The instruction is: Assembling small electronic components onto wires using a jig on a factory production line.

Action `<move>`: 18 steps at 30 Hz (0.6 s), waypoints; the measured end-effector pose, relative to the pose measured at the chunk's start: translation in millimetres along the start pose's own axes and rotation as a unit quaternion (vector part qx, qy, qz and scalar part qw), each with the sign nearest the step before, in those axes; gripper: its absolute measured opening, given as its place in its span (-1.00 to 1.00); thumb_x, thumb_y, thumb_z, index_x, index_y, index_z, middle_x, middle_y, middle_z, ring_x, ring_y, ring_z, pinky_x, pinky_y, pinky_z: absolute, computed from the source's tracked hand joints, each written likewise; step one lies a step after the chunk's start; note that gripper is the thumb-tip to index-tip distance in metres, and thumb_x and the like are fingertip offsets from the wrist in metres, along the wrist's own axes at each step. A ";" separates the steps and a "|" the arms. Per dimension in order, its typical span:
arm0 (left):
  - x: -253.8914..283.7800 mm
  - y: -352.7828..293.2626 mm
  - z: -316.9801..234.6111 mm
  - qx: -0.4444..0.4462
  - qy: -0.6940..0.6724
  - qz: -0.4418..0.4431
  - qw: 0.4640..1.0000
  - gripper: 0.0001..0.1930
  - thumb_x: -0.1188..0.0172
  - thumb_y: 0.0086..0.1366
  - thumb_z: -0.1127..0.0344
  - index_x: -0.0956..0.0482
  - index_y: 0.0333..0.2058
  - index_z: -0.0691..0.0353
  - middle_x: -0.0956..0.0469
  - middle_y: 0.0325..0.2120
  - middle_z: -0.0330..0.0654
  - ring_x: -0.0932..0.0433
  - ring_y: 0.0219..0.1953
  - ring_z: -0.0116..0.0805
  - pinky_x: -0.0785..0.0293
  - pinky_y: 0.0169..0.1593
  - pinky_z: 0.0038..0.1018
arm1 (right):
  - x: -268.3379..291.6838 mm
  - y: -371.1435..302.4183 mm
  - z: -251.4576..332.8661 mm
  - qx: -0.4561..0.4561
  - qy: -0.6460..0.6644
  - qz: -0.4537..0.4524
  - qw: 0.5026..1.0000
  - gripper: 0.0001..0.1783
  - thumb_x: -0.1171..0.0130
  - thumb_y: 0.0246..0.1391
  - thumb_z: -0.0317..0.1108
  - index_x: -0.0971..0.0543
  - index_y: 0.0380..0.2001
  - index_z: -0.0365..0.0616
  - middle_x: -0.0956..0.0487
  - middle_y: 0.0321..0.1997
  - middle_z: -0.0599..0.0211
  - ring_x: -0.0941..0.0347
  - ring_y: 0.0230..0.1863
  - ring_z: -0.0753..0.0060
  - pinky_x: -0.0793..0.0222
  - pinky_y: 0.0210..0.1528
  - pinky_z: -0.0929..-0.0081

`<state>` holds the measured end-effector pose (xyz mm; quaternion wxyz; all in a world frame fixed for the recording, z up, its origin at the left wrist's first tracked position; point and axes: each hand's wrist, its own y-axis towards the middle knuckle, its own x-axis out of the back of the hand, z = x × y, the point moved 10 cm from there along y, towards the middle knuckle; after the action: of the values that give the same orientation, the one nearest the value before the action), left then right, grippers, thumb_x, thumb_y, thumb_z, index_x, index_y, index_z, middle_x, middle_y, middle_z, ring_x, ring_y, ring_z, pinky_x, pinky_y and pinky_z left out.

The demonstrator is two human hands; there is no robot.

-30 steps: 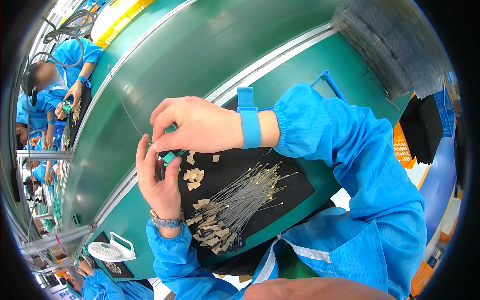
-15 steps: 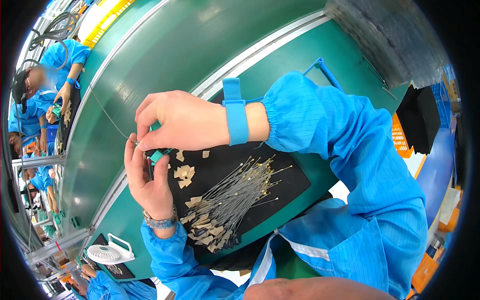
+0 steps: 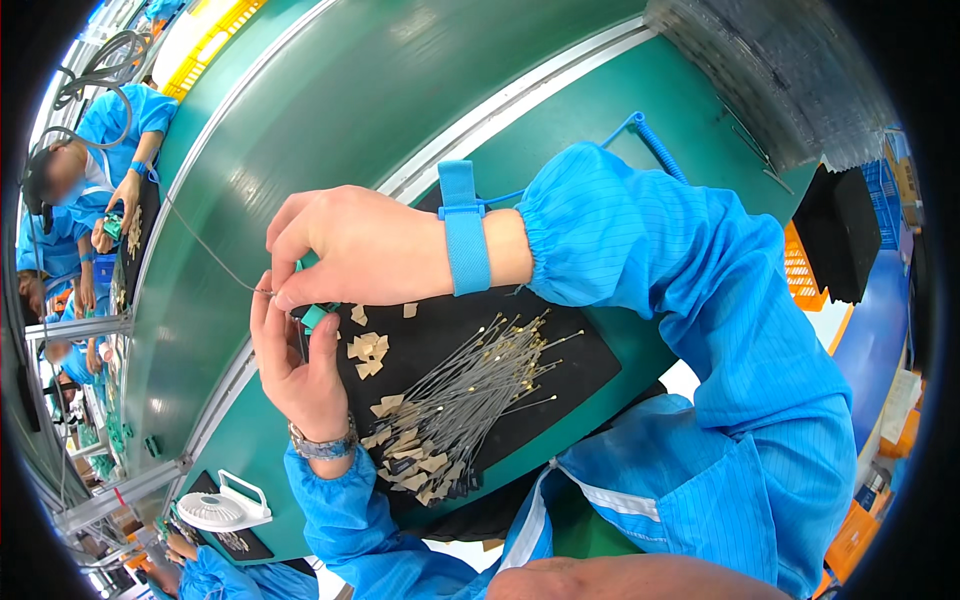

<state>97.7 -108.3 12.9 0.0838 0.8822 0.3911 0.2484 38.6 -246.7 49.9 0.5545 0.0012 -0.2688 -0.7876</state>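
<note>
My left hand (image 3: 300, 370) is closed around a small green part (image 3: 315, 317), most of which its fingers and thumb hide. Right above it, my right hand (image 3: 350, 245) pinches a thin grey cable (image 3: 215, 250) between thumb and forefinger. From that pinch the cable curves away to the far left; where it meets the green part is hidden. On a black mat (image 3: 560, 340) under my hands lies a bundle of grey cables (image 3: 480, 390) with small gold-coloured ends and tan tape tabs. Several loose tan tape pieces (image 3: 367, 350) rest beside my left hand.
A blue wrist strap (image 3: 467, 245) on my right wrist joins a coiled blue cord (image 3: 655, 148). Beyond a metal rail (image 3: 530, 85) runs a green conveyor belt (image 3: 420, 70). A white fan (image 3: 215, 508) stands at lower left. People in blue (image 3: 130, 120) work across the belt.
My right hand has shifted very slightly left and down. The cable still runs from its fingers, and my left hand keeps its hold on the green part.
</note>
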 end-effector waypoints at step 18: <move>2.5 4.0 -15.1 -0.063 -0.022 0.007 0.998 -0.46 -0.22 0.16 0.65 -0.36 0.14 0.33 -0.21 0.26 0.05 -0.39 0.17 -0.16 -0.41 0.15 -0.33 | -3.9 11.7 -8.5 0.008 0.019 0.145 0.989 -0.45 -0.30 -0.12 -0.24 -0.50 0.00 -0.18 -0.55 -0.02 0.11 -0.51 -0.05 0.14 -0.46 -0.04 0.32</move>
<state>94.1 -109.9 28.3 0.1464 0.8829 0.3668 0.2541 52.9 -249.7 46.4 0.6676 -0.0181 -0.2613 -0.6969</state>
